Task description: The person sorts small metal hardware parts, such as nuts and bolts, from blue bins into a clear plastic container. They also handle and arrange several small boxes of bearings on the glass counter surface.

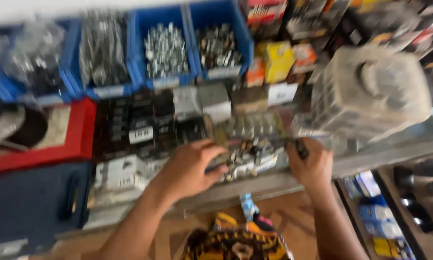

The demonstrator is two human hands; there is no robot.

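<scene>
Both hands on the counter edge: left hand (190, 166) and right hand (310, 166) apart, pile of small metal parts (250, 156) between them. Stacked small boxes (139, 127) behind and left of left hand. Row of bins (166, 50) with hardware further behind both. Tray (79, 137) far left of left hand, case with handle (31, 202) in front of it. Mesh-like cover (370, 91) behind right hand. Bottles (378, 219) on lower shelf, right of right forearm.
</scene>
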